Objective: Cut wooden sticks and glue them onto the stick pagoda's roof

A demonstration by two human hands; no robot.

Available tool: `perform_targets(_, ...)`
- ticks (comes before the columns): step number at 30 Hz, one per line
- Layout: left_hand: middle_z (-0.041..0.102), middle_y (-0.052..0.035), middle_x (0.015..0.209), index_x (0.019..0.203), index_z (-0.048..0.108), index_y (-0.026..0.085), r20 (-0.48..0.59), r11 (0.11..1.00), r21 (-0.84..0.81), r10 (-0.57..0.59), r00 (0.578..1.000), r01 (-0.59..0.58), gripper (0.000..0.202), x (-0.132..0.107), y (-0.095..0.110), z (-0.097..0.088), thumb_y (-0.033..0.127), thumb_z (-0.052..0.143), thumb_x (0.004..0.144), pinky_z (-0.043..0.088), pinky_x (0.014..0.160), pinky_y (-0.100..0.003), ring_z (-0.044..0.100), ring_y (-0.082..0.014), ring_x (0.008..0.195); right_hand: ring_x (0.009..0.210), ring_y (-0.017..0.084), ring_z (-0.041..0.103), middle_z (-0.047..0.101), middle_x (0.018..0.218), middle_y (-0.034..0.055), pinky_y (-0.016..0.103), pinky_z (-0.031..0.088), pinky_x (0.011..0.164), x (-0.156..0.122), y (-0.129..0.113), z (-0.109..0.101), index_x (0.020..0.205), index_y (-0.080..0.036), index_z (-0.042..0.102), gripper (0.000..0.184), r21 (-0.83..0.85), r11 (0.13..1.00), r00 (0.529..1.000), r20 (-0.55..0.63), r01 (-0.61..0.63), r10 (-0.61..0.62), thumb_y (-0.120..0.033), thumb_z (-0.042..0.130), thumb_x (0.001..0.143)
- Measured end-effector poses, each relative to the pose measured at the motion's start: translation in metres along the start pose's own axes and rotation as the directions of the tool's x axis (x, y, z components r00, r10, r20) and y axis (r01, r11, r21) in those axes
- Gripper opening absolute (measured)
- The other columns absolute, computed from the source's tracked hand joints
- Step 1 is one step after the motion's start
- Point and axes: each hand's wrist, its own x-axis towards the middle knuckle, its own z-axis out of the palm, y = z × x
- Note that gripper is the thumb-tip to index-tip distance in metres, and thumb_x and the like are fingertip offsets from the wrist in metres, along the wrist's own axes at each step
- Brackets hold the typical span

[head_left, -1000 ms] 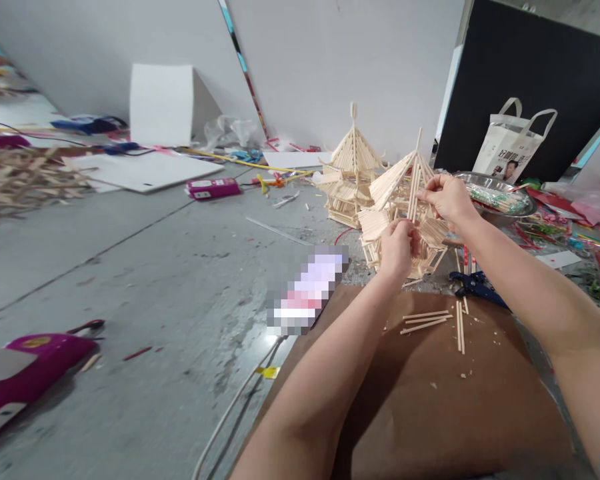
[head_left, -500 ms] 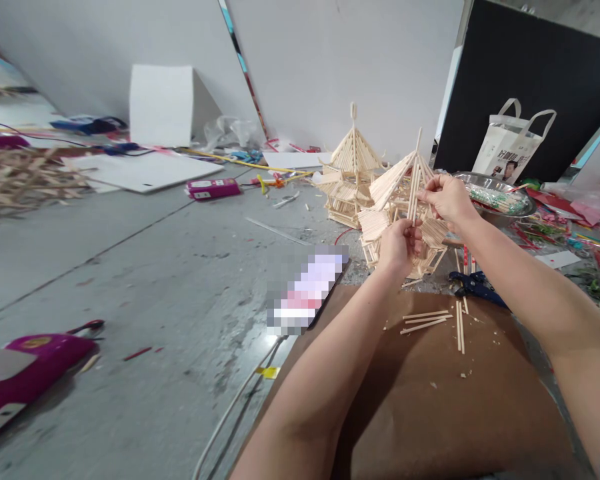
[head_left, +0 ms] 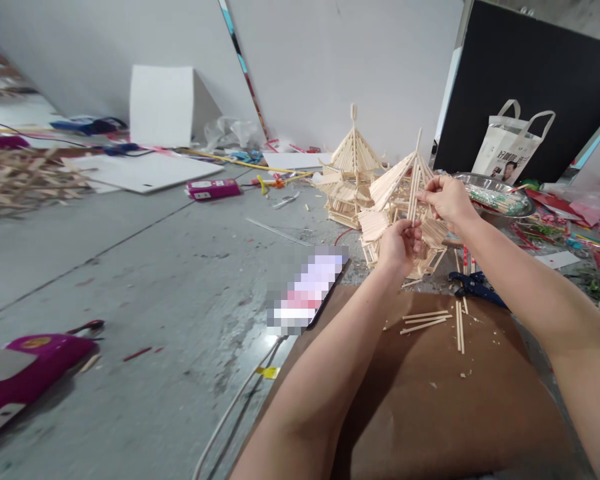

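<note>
A small pavilion model (head_left: 393,183) built of thin wooden sticks stands in front of me, its pointed roof partly slatted. My left hand (head_left: 399,245) is closed at the roof's lower edge, thumb and finger pinching the low end of a wooden stick (head_left: 414,193). Higher on the same side, my right hand (head_left: 447,199) pinches at the sticks near the roof's slope. Whether both hands grip the very same stick is hard to see. Behind stands a second, similar stick pavilion (head_left: 353,160). Loose sticks (head_left: 425,321) lie on the brown board (head_left: 430,413) below my hands.
Dark blue pliers (head_left: 475,287) lie by my right forearm. A phone (head_left: 310,290) with a cable rests left of the board. Behind my right hand is a metal bowl (head_left: 523,205) of packed sticks. A white bag (head_left: 507,147) and purple boxes (head_left: 214,189) are farther off.
</note>
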Motion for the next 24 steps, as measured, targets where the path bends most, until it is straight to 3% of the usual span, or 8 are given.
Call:
perform_targets(7,0.046,0.0030,0.043,0.061,0.049,0.014,-0.010,1.000,-0.005,0.002,1.000,-0.002,0.011,0.000,-0.003,0.001,0.021,0.044,0.069,0.024,0.032,-0.017,0.035,-0.0048,0.029,0.030,0.005,0.036,0.043,0.044,-0.0090,0.019,0.026,0.029,0.000,0.000,-0.002,0.059,-0.020,0.042,0.025,-0.039,0.999,1.000,0.010,0.001,0.000,-0.018,0.066,0.063)
perform_targets(16,0.047,0.0055,0.048,0.068,0.044,0.018,0.058,0.992,-0.068,0.109,0.992,-0.105,0.010,-0.004,-0.017,0.001,0.025,0.047,0.075,0.023,0.034,-0.018,0.036,-0.0045,0.030,0.036,0.006,0.042,0.049,0.050,-0.0049,0.021,0.033,0.041,-0.009,-0.007,-0.013,0.063,-0.019,0.046,0.018,-0.259,0.951,0.986,0.055,0.169,-0.160,-0.029,0.059,0.072)
perform_targets(21,0.045,0.0060,0.049,0.069,0.043,0.018,0.060,0.986,-0.095,0.140,0.988,-0.134,0.011,-0.004,-0.024,0.002,0.024,0.048,0.075,0.022,0.034,-0.018,0.035,-0.0039,0.031,0.057,0.009,0.051,0.057,0.073,0.0012,0.022,0.037,0.050,-0.019,-0.011,-0.020,0.068,-0.019,0.049,0.016,-0.337,0.912,0.967,-0.010,0.235,-0.253,-0.031,0.058,0.073)
perform_targets(24,0.045,0.0061,0.049,0.070,0.042,0.018,0.088,0.988,-0.060,0.147,0.985,-0.143,0.014,-0.009,-0.029,0.006,0.028,0.049,0.076,0.023,0.034,-0.018,0.034,-0.0042,0.031,0.060,0.009,0.051,0.058,0.081,0.0020,0.022,0.038,0.049,-0.029,-0.008,-0.027,0.074,-0.019,0.050,0.014,-0.315,0.919,0.965,-0.026,0.239,-0.260,-0.031,0.057,0.073)
